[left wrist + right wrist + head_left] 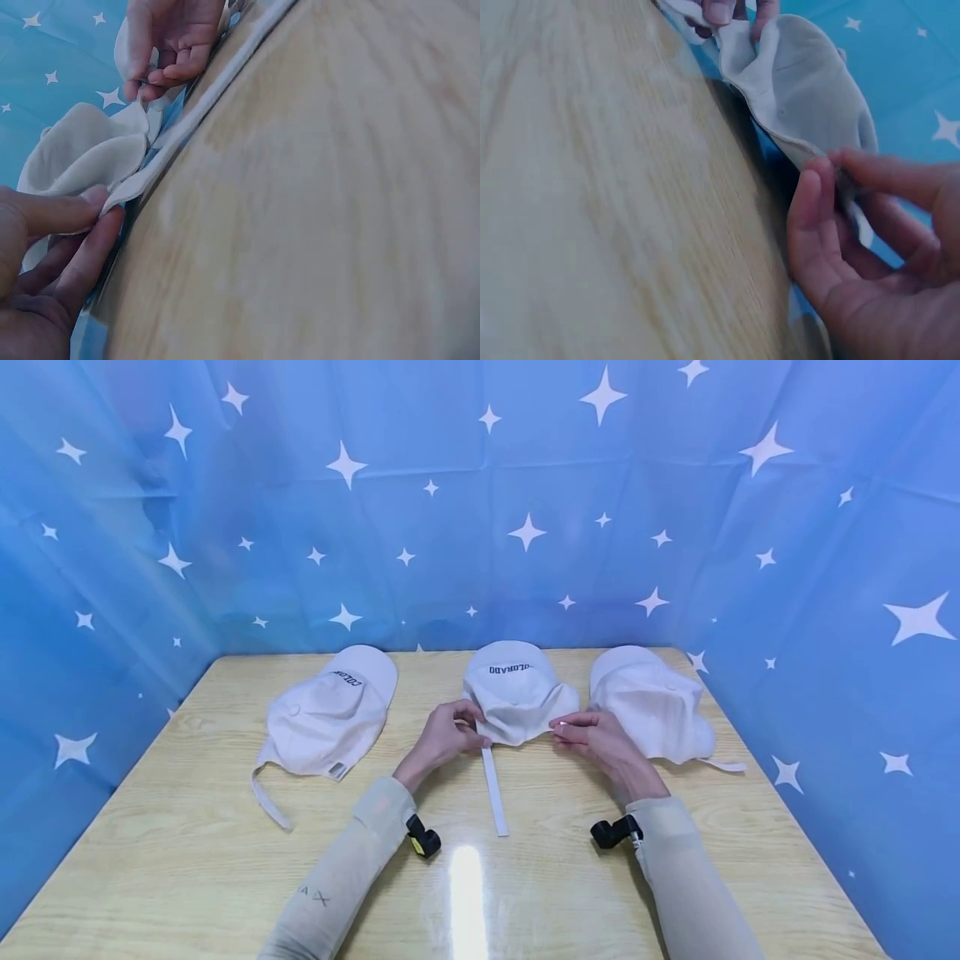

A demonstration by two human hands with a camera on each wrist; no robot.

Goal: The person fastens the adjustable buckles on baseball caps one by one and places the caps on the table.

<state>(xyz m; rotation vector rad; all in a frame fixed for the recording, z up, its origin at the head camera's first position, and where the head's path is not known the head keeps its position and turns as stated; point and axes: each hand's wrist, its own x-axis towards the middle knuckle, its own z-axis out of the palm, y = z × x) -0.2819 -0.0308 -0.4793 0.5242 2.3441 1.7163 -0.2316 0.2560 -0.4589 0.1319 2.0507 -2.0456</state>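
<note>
A blue backdrop (285,502) with white stars hangs behind the far edge of the wooden table (187,860) and down along its left and right edges. My forearms reach toward the far edge in pale sleeves, the left sleeve (337,877) and the right sleeve (690,877) slanting inward so that my hands meet the same cap. That is the middle cap (517,697), lying near the middle of the far edge, brim toward that edge and crown slumped toward me. The left cap (322,727) lies in from the far left corner; the right cap (652,710) sits by the far right corner. My left hand (446,735) has thumb and fingers closed in a pinch on the left end of the middle cap's rear rim. My right hand (596,739), palm inward, pinches the right end between thumb and fingertips, its fingers bent. A black wrist camera sits on each cuff. The middle cap's loose strap (493,789) runs from beside my left fingertips toward the near edge, flat on the wood.
</note>
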